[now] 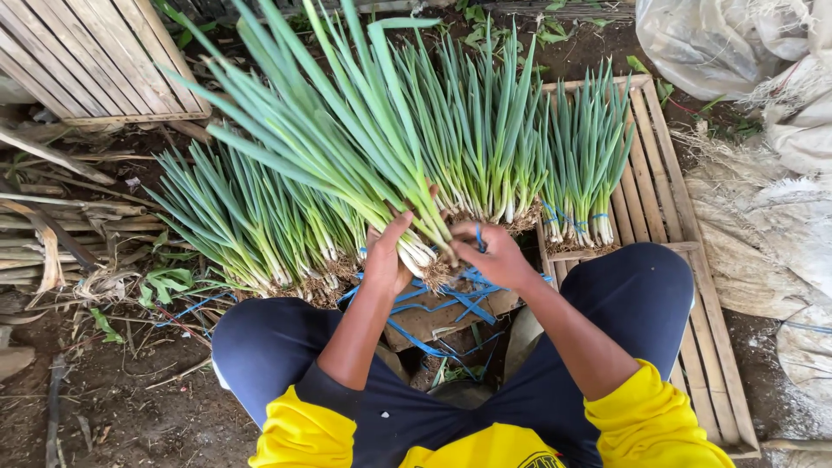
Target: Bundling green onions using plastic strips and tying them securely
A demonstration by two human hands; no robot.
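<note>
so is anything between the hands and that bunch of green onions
Nothing visible. The left hand already grips the bunch of green onions near its white stems, and the right hand touches its root end, among blue ties.

spring onion bunch [347, 139]: smooth, waxy green leaves
strapping [451, 303]: glossy blue plastic
slatted pallet [659, 191]: rough, bare wood
sacks [763, 234]: coarse woven plastic
sleeves [646, 420]: matt yellow cloth

A seated person's left hand [386, 256] and right hand [496, 253] grip a bunch of long green spring onions with white bulbs [364, 147] over loose blue plastic ties [451, 299]. More bundled green onions [260, 221] lie left; others rest on a slatted wooden pallet [663, 199] to the right.
</note>
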